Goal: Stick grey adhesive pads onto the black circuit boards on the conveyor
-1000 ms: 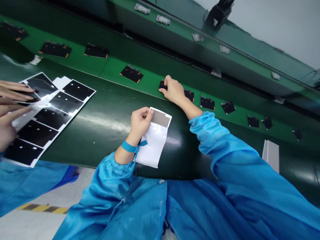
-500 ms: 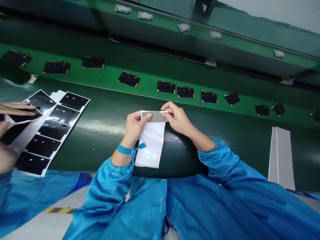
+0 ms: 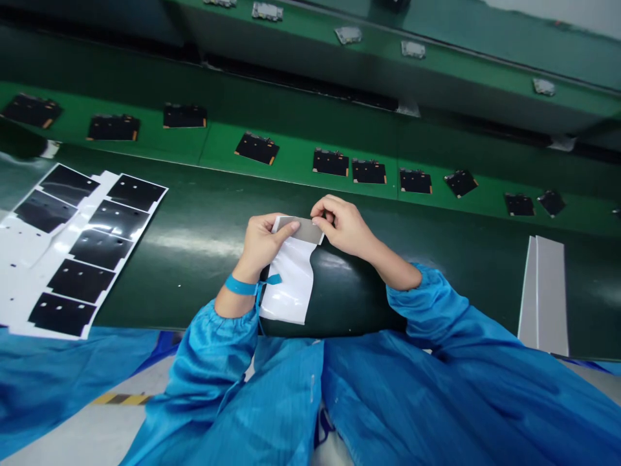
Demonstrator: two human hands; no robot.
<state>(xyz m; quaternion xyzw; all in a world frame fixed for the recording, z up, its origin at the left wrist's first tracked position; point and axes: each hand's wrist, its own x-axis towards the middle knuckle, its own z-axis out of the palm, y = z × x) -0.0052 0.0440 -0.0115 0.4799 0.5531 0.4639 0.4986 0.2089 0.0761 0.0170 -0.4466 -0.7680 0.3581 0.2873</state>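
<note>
My left hand (image 3: 262, 243) pinches the top left corner of a white backing strip (image 3: 290, 278) that hangs down toward my lap. A grey sticker patch (image 3: 305, 229) sits at the strip's top end. My right hand (image 3: 342, 224) is closed in a pinch on the right edge of that grey patch. Both hands hover over the dark green table (image 3: 204, 239). A blue band (image 3: 242, 285) circles my left wrist. Just beyond my hands, black rectangular parts (image 3: 330, 162) lie in a row on the lighter green conveyor belt (image 3: 291, 155).
White sheets carrying several black stickers (image 3: 77, 249) lie at the left on the table. A co-worker's blue sleeve (image 3: 58, 375) shows at lower left. Grey-white strips (image 3: 546, 294) lie at the right. Small silver pieces (image 3: 344, 34) sit on the far upper rail.
My right hand came back from the black part on the belt and pinched the grey patch. The co-worker's hands at the left have left the sticker sheets.
</note>
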